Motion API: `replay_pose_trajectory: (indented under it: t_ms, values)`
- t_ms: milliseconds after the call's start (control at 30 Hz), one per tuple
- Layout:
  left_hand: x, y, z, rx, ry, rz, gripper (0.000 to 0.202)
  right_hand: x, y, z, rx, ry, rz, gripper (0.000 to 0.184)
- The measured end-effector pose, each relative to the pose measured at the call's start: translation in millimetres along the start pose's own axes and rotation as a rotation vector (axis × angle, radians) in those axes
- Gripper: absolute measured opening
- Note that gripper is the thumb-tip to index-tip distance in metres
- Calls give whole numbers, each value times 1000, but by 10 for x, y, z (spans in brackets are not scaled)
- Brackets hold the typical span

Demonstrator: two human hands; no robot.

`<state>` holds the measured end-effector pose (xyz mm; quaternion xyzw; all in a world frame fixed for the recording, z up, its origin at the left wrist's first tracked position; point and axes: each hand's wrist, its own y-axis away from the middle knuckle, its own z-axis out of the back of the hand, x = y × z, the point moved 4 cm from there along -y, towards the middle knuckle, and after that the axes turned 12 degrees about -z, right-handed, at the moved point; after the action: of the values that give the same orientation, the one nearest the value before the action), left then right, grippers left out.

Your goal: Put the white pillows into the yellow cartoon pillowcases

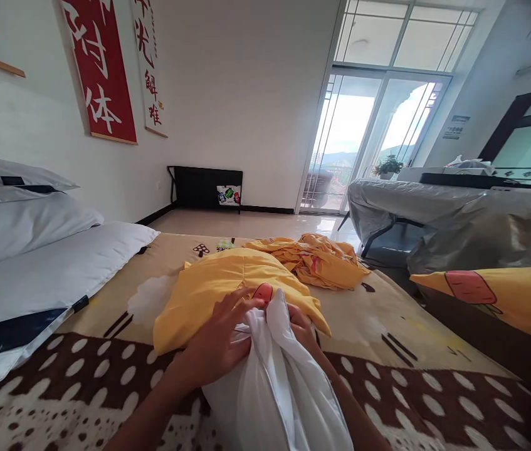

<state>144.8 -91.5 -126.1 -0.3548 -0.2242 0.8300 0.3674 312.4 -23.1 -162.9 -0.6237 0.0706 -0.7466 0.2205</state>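
Note:
A white pillow (pixel 269 382), its top bunched and folded, stands in front of me at the bottom centre. Its gathered end meets a yellow pillowcase (pixel 232 269) lying spread on the bed, with a small red printed patch at the contact. My left hand (pixel 220 338) is closed at the pillowcase's near edge, the thumb against the white fabric. On the other side, my right hand (pixel 300 326) is closed around the pillow's gathered end; the folds partly hide its fingers. How far the pillow reaches into the case is hidden.
White pillows (pixel 58 269) are stacked at the left. Crumpled yellow fabric (pixel 326 260) lies beyond the pillowcase on the patterned bedding (pixel 359 332). Another yellow pillow (pixel 523 300) is at the right, below a plastic-covered table (pixel 387 194). A black folded frame (pixel 199 188) leans by the wall.

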Motion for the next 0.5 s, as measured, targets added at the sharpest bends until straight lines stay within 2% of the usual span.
replay_pose_trajectory:
  t_ms: [67, 200, 300, 400, 500]
  values:
    - [-14, -18, -35, -68, -28, -49, 18, 76, 19, -57, 88, -79, -51, 31]
    - [-74, -32, -83, -199, -7, -148, 19, 293, 144, -190, 220, -83, -61, 27]
    - [-123, -26, -118, -177, 8, -157, 19, 394, 245, -277, 290, -39, -23, 24]
    - [-181, -16, -140, -152, 51, -221, 17, 419, 257, -317, 272, 4, 42, 24]
    - [-216, 9, -118, -285, -33, -311, 13, 460, 205, -283, 249, 42, 104, 21]
